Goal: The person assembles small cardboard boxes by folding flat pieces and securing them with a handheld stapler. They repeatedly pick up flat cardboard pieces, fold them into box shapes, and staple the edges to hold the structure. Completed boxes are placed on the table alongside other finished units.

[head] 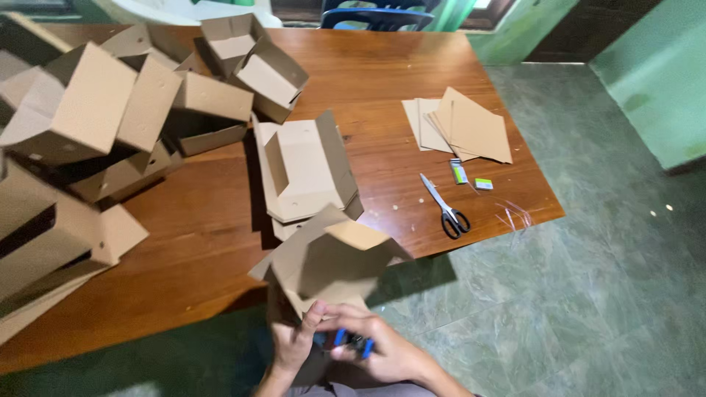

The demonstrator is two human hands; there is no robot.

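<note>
A half-folded brown cardboard box (331, 257) is held up in front of me at the table's near edge. My left hand (294, 342) grips its lower flap from below, thumb pressed against the cardboard. My right hand (382, 349) sits just to the right, closed around a small blue and black tool (351, 340) held against the box's bottom edge. What kind of tool it is cannot be made out. Both hands touch each other under the box.
The wooden table (220, 220) carries a pile of folded cardboard boxes (95, 132) at the left and an open box (305, 169) in the middle. Flat cardboard sheets (463, 125), scissors (447, 209) and small green items (460, 173) lie at the right. A green tiled floor (588, 279) lies beyond.
</note>
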